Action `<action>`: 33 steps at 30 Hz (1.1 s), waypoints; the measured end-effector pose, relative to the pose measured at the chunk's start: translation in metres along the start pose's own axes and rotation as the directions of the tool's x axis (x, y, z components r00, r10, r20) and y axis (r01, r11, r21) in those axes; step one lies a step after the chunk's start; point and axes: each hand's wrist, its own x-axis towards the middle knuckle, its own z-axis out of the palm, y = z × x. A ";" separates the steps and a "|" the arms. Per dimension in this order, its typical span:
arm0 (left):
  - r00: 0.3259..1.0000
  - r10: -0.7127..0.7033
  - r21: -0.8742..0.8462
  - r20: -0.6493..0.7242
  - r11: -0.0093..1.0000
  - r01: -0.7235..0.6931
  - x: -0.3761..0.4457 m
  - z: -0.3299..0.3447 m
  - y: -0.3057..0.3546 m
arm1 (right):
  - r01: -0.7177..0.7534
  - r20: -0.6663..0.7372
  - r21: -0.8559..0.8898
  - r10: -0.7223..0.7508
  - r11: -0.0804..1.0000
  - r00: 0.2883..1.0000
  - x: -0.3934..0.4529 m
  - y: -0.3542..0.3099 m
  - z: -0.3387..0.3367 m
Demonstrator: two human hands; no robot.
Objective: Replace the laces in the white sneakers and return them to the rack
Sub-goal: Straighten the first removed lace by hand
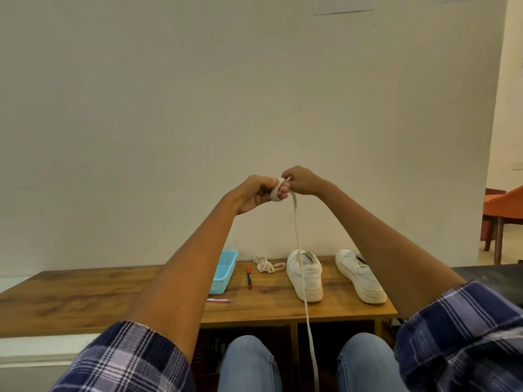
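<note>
Looking from the head camera, both arms are raised in front of a plain wall, with checked sleeves pushed up. The left hand has its fingers curled, and a flat cream lace is wound around them as a small coil. The right hand is just beside it, and its fingers pinch the lace at the top of the coil. From the hands the free part of the lace hangs down, passes in front of the left sneaker and goes on between the knees in blue jeans to the lower edge of the picture. Both white sneakers stand on the wooden desk, heels toward the person; the right sneaker is near the first one, partly behind the right forearm. Another lace lies in a loose bundle near the wall, between the light blue basket and the left sneaker. A red marker lies beside the basket, and a pink pen lies nearer the front edge. An orange chair stands at the far right.
</note>
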 end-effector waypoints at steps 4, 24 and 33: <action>0.991 0.081 -0.075 -0.106 0.993 -0.089 0.004 0.000 0.003 | -0.015 0.079 0.318 -0.010 0.948 0.997 -0.011 0.003 0.014; 0.832 0.445 0.456 -0.331 0.847 -0.272 0.021 -0.009 -0.010 | -0.212 0.187 0.702 0.111 0.680 0.976 -0.021 -0.028 -0.009; 0.962 0.233 0.328 -0.140 0.928 -0.177 0.015 0.001 -0.016 | -0.331 0.134 0.756 0.362 0.565 0.922 -0.010 -0.032 -0.023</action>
